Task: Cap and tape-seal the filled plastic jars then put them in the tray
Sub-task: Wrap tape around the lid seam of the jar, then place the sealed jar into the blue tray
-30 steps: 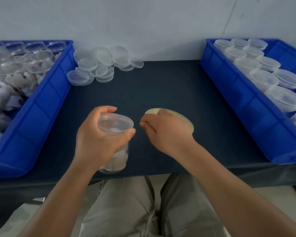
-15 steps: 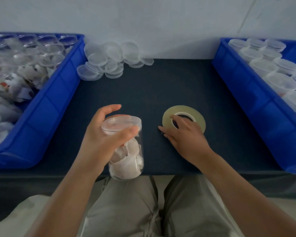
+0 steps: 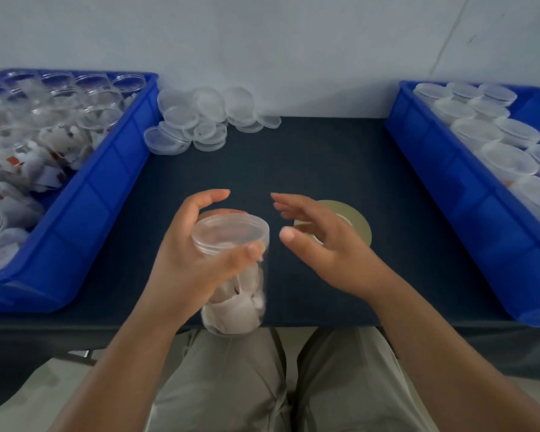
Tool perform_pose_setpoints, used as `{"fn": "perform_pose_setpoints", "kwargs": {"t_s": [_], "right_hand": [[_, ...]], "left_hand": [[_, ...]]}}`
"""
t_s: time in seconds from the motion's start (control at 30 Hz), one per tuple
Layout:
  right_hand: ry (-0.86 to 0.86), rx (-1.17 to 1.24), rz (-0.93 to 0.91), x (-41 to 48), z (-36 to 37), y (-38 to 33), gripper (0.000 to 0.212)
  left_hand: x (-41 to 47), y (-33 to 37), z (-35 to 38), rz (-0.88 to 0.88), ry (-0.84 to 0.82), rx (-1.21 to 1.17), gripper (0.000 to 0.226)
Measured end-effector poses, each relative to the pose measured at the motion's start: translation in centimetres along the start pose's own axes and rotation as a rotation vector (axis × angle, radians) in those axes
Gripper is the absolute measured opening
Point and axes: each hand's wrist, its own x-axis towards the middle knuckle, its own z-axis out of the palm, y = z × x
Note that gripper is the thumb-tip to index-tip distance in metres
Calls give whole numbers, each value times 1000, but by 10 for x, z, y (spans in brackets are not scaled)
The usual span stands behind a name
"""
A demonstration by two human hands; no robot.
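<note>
Head view: a dark table (image 3: 293, 169) bears a left tray (image 3: 106, 182) and a right tray (image 3: 449, 188), either side of the jar (image 3: 231, 232). The left hand (image 3: 184, 263) wraps its fingers (image 3: 247, 254) round the filled, lidded jar. The right hand (image 3: 331, 254) hangs just right of it with fingers (image 3: 293, 204) spread and empty, above the tape roll (image 3: 360, 226).

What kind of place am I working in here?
Likely a small packing bench: a dark table against a bare wall, a blue left bin of open filled jars, a blue right bin of capped jars, plus loose lids and a tape roll.
</note>
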Motion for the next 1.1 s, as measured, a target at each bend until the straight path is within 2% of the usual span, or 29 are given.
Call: {"fn": "perform_pose_setpoints", "kwargs": {"t_s": [0.1, 0.2, 0.3, 0.47, 0.6, 0.7, 0.8, 0.87, 0.93, 1.0, 1.1], "right_hand": [[-61, 98, -116, -8, -1, -32, 56], [-53, -6, -131, -11, -13, -46, 40], [-133, -102, -118, -18, -25, -48, 34], [-182, -152, -114, -20, -34, -54, 38], [-282, -147, -55, -16, -47, -53, 43], [-405, -174, -31, -16, -59, -53, 54], [-467, -145, -8, -20, -72, -64, 67], [-387, -149, 1, -27, -81, -67, 65], [-292, -143, -18, -33, -89, -71, 61], [-211, -74, -4, -43, -104, -73, 61], [-43, -67, -43, -63, -151, -81, 68]], "left_hand": [[-1, 2, 1, 15, -78, -4, 92], [1, 5, 2, 13, -184, -58, 100], [1, 6, 6, -10, -231, -81, 103], [2, 12, 18, -32, -240, -61, 87], [5, 23, 18, -72, -287, -3, 94], [4, 37, 25, -105, -345, -20, 97], [14, 55, 45, -115, -295, -188, 116], [12, 67, 55, -84, -270, -260, 139], [16, 85, 70, -83, -188, -218, 168], [20, 95, 80, -95, -81, -212, 160], [38, 102, 77, 12, -40, -153, 110]]}}
